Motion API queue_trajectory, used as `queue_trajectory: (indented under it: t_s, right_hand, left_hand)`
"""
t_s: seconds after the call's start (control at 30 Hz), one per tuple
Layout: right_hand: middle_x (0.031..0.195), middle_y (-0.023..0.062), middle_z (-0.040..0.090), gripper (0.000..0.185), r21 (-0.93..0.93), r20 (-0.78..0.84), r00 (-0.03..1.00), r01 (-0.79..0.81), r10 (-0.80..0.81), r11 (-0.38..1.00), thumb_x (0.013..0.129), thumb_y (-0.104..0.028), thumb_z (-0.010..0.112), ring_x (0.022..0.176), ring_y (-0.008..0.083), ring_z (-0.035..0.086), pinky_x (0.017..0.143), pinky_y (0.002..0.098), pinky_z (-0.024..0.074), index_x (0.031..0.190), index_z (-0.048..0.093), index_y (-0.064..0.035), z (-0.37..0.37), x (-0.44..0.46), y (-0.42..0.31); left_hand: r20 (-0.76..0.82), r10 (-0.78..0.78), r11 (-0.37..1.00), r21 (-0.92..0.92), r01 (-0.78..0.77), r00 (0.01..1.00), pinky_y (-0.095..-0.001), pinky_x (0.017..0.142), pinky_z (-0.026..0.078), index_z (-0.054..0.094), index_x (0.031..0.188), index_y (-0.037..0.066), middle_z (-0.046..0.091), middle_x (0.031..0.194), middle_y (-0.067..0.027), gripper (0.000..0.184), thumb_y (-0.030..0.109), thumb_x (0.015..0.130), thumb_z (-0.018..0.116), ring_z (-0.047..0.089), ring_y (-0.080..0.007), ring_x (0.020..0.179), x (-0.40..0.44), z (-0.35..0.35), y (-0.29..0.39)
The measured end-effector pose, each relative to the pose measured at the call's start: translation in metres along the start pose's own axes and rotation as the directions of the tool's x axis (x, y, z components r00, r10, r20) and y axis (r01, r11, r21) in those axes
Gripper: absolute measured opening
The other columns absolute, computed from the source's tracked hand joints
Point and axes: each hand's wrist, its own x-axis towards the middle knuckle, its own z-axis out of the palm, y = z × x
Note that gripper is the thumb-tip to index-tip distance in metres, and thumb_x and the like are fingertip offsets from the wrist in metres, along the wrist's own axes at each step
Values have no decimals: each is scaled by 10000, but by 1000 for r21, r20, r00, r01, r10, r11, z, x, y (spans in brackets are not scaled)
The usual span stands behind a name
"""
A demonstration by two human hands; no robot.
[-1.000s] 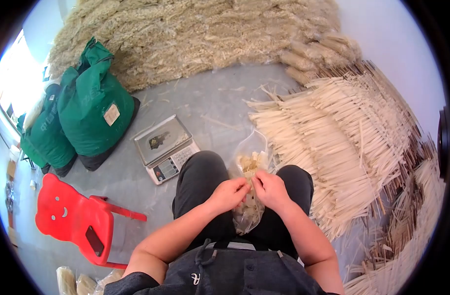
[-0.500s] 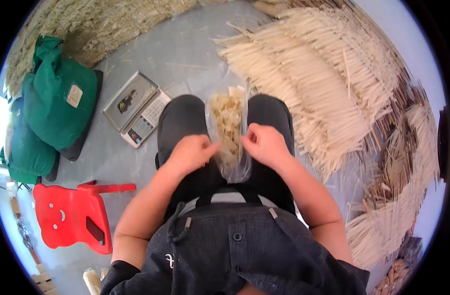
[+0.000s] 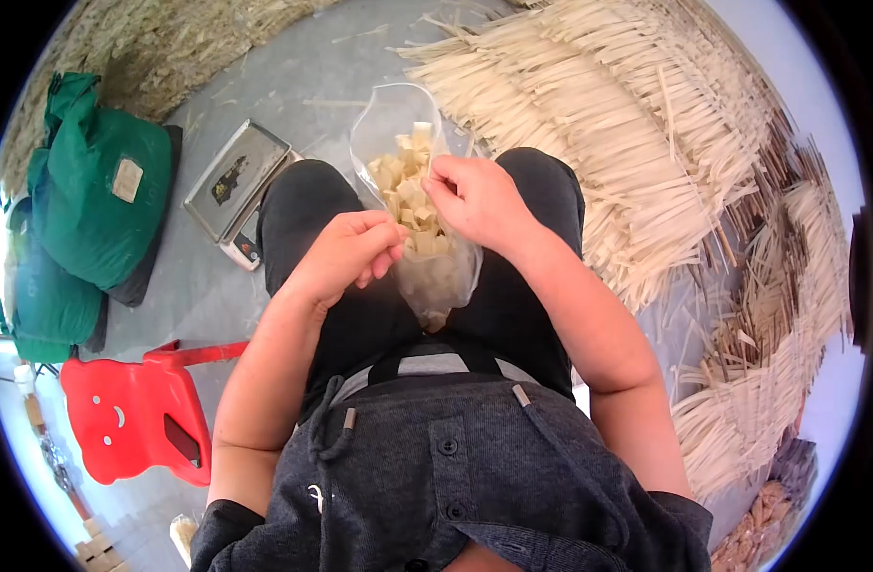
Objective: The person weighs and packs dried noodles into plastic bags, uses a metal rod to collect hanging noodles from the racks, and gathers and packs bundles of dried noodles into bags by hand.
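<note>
A clear plastic bag [image 3: 436,276] lies between my knees, its wide mouth pointing away from me. Pale, flat dried pieces [image 3: 408,186] fill much of it. My left hand [image 3: 354,253] is at the bag's left side, thumb and forefinger pinched together over the pieces; whether they grip the film is too small to tell. On the right edge of the bag, my right hand [image 3: 479,200] has its thumb and forefinger closed near the rim, and what lies between them is hidden.
A metal-topped scale [image 3: 236,186] sits on the grey floor beyond my left knee. Green sacks [image 3: 103,210] stand farther left. A red chair [image 3: 136,415] holds a dark phone [image 3: 182,440]. Long pale strips [image 3: 589,124] spread across the right side.
Both hands have moved from the bag's lower sides up toward its mouth, and the bag mouth has opened wider. The view has shifted downward and the scale is now partly behind my left knee.
</note>
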Motion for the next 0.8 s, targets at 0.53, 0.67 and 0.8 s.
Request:
queue_trajectory:
  t_s: [0.53, 0.67, 0.8]
  right_hand:
    - [644, 15, 599, 231, 562, 243, 912, -411, 331, 718, 933, -235, 644, 543, 65, 534, 485, 222, 434, 871, 610, -15, -11, -71, 13]
    - [564, 45, 571, 412, 167, 228, 949, -258, 218, 952, 826, -409, 733, 515, 164, 578, 491, 324, 455, 695, 586, -46, -11, -122, -9]
    - [593, 95, 596, 467, -108, 183, 981, -40, 59, 993, 799, -483, 710, 556, 296, 621, 515, 386, 481, 669, 561, -60, 8, -132, -22]
  left_hand:
    - [147, -57, 976, 218, 24, 988, -192, 404, 313, 640, 746, 52, 551, 582, 12, 309, 295, 931, 602, 431, -33, 447, 44, 11, -1]
    - [253, -96, 970, 240, 34, 963, -190, 396, 306, 643, 771, 48, 558, 586, 11, 312, 308, 938, 603, 410, -30, 424, 40, 6, -3]
    - [227, -87, 987, 151, 53, 970, -182, 386, 294, 639, 784, 49, 563, 595, 7, 320, 321, 948, 599, 389, -25, 404, 34, 0, -5]
